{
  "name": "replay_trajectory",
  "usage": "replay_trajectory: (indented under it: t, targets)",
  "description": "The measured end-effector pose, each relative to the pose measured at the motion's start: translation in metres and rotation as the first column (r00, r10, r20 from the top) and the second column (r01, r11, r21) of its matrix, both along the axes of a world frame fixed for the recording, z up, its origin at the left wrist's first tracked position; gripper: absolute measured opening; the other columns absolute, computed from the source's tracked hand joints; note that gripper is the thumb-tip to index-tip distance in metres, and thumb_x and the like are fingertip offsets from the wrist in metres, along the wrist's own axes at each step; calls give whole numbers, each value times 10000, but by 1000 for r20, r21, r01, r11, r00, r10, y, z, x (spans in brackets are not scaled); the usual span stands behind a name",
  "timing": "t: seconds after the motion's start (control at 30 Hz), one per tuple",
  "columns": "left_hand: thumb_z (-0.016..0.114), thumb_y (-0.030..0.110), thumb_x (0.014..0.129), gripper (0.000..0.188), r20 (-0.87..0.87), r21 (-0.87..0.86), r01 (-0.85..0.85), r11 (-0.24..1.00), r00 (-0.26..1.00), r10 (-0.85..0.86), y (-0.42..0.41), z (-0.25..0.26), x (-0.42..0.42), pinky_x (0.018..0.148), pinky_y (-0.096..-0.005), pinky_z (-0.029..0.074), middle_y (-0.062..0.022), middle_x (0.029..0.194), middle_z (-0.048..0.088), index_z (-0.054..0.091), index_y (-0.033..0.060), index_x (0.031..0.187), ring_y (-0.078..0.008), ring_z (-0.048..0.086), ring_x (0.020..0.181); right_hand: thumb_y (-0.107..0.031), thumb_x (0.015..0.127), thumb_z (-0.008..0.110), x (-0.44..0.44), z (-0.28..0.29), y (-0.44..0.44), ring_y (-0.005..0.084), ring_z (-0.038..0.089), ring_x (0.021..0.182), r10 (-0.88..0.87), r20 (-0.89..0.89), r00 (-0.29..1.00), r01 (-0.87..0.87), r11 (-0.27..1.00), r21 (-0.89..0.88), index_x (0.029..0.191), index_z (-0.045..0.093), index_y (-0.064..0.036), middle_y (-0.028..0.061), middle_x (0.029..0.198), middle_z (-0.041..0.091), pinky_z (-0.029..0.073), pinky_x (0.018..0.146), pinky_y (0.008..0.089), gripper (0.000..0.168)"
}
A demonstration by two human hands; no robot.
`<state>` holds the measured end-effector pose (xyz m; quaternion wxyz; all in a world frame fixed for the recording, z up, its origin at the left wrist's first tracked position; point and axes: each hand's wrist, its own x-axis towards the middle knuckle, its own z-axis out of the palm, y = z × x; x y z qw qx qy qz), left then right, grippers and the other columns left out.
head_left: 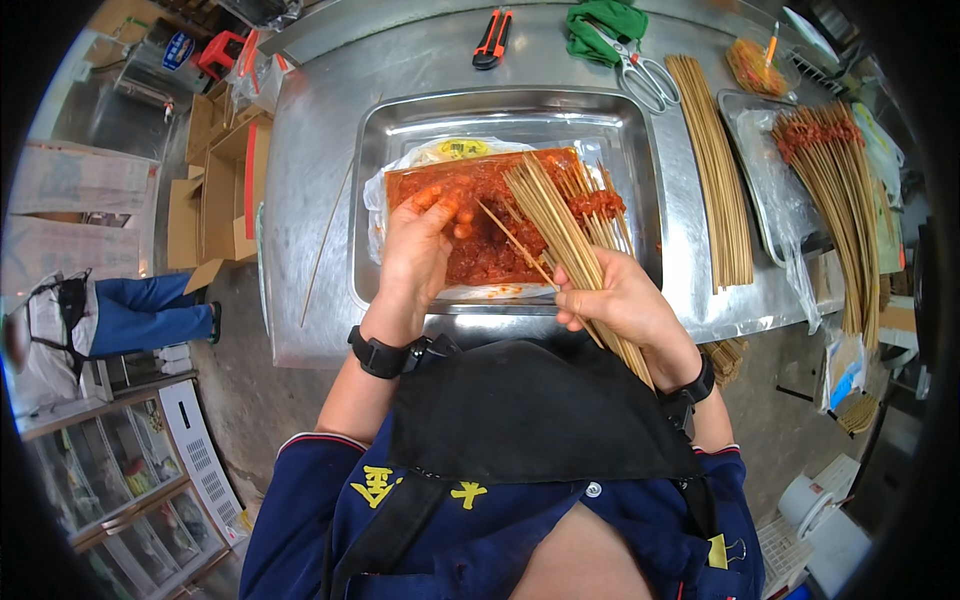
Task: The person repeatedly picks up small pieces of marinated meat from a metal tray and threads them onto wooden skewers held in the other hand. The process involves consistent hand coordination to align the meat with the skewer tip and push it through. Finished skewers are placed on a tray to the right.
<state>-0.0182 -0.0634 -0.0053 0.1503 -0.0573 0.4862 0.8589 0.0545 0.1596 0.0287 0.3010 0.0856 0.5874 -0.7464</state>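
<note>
My left hand [424, 236] is over the red marinated meat [480, 259], its fingers bent together and coated in sauce. Whether a piece of meat is between the fingertips cannot be made out. A bundle of bamboo skewers [559, 221] is gripped in my right hand [619, 292]. Between that thumb and forefinger a single skewer [517, 244] sticks out, its tip close to my left fingertips. The meat lies on plastic bags inside a steel tray [358, 225]. Skewers loaded with meat [598, 204] rest at the tray's right side, partly behind the bundle.
Beyond the tray lie a box cutter [493, 41], scissors [649, 79] and a green cloth [606, 28]. Bare skewers [712, 180] and a second tray [750, 161] with loaded skewers [825, 150] are at right. One loose skewer [328, 240] lies left. Cardboard boxes [225, 187] and a person [135, 315] are farther left.
</note>
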Motion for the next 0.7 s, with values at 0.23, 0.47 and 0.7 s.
replay_trajectory:
  t: [0.23, 0.47, 0.7]
  targets:
    - [516, 56, 883, 203, -17, 25, 10, 1000, 1000, -9, 2, 10, -1, 611, -236, 453, -52, 912, 610, 560, -6, 1070, -118, 558, 733, 48, 774, 570, -1, 3, -2, 108, 579, 625, 13, 3, 1000, -13, 1000, 18, 912, 505, 8, 44, 731, 548, 471, 516, 220, 158]
    - [566, 52, 855, 185, -10, -41, 40, 998, 999, -40, 8, 15, 2, 611, -231, 420, -62, 896, 620, 605, -26, 1018, -110, 522, 704, 39, 776, 577, -1, 3, -1, 110, 584, 632, 18, 1, 1000, -18, 1000, 25, 917, 503, 6, 44, 738, 550, 474, 517, 218, 163]
    - [562, 74, 863, 196, 7, -8, 96, 995, 995, -96, 17, 15, 12, 602, -229, 410, -56, 896, 617, 597, -29, 1026, -110, 516, 698, 32, 777, 581, -1, 3, -1, 113, 586, 635, -5, 9, 1000, 5, 1000, 26, 916, 503, 1, 47, 735, 554, 474, 519, 218, 163]
